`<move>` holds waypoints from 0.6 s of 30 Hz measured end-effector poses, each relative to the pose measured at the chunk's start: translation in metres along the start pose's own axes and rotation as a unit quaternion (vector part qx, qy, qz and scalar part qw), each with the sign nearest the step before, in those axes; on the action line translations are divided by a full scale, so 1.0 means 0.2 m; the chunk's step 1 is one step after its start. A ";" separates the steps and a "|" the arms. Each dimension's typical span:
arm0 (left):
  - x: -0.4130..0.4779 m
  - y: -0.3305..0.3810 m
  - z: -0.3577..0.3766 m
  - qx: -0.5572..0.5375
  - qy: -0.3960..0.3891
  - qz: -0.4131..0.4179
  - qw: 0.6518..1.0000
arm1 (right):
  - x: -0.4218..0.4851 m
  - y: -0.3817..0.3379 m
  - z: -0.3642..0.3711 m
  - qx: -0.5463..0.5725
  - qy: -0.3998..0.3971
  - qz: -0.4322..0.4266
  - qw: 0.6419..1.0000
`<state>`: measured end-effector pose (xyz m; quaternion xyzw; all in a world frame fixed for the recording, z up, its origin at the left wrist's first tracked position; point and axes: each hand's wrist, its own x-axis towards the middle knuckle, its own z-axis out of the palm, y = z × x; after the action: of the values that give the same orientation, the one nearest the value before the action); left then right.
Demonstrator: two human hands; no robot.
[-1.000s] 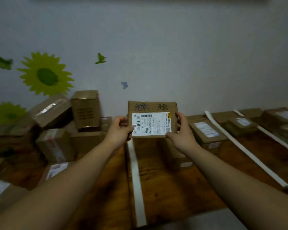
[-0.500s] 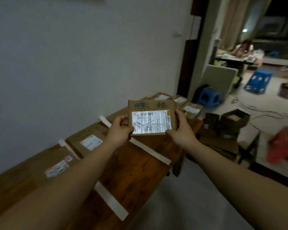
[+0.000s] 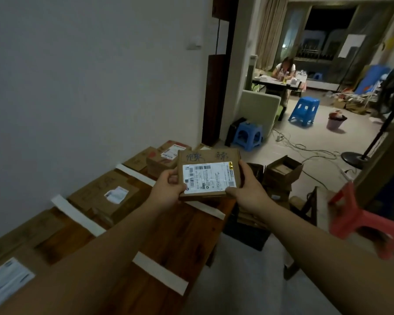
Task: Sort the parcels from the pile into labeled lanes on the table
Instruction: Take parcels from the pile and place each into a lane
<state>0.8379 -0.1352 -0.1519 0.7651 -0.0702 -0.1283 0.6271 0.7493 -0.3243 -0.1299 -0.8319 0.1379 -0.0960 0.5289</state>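
A flat cardboard parcel [image 3: 208, 173] with a white shipping label and black handwriting along its top edge is held up in front of me, above the far end of the wooden table [image 3: 180, 235]. My left hand [image 3: 168, 189] grips its left edge and my right hand [image 3: 246, 192] grips its right edge. White tape strips [image 3: 77, 215] cross the table and split it into lanes. A labeled parcel [image 3: 105, 196] lies in the middle lane. More parcels [image 3: 164, 158] sit in the farthest lane by the wall.
Open cardboard boxes [image 3: 282, 171] stand on the floor past the table's end. A red plastic stool [image 3: 359, 219] is at the right. Blue stools [image 3: 248, 135], a fan stand [image 3: 359, 155] and floor cables lie beyond. A person sits at a distant table [image 3: 280, 81].
My view has swung right from the parcel pile to the table's far end. Both hands keep the same hold on the parcel, which now tilts flatter.
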 end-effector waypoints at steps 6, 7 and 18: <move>0.31 0.04 0.17 0.054 -0.003 -0.036 0.998 | 0.39 0.11 -0.13 -0.018 -0.019 0.022 0.999; 0.36 0.04 0.19 0.057 0.000 -0.043 0.997 | 0.46 0.12 -0.14 -0.027 -0.026 0.021 0.999; 0.81 0.05 0.51 0.037 0.113 -0.111 0.987 | 1.27 0.31 -0.27 -0.160 -0.141 -0.051 0.976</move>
<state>0.9647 -0.2767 -0.1778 0.8004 0.0817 -0.1070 0.5842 0.9639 -0.4790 -0.1603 -0.9170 0.0330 0.0185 0.3971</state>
